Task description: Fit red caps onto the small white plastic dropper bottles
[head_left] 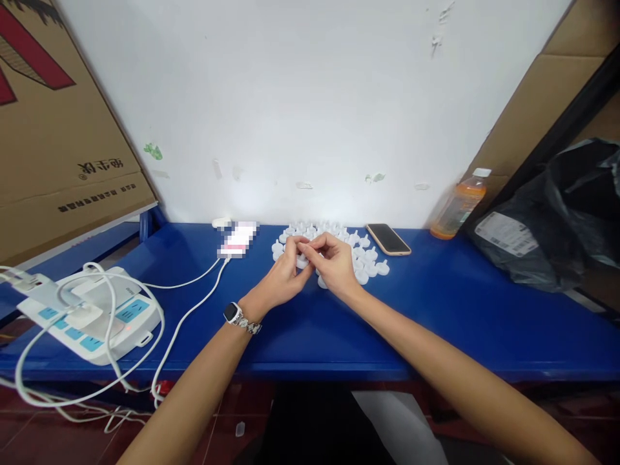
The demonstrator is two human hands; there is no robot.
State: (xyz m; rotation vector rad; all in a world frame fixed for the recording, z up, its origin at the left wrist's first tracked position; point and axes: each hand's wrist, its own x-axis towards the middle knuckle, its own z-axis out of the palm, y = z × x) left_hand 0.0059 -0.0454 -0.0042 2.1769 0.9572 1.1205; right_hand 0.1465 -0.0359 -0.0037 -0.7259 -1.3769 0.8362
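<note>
My left hand (283, 274) and my right hand (334, 261) meet over a blue table (436, 310), fingertips pinched together around a small white plastic piece (302, 261). A watch sits on my left wrist. Just behind and around the hands lies a pile of several similar small white round plastic pieces (368, 255), spread between the hands and the wall. How much of the held piece each hand grips is partly hidden by the fingers.
A phone (388, 239) lies face up right of the pile, an orange drink bottle (458, 206) beyond it. A black plastic bag (547, 226) fills the right end. A white power strip (92, 316) with cables sits left, beside cardboard boxes (58, 142).
</note>
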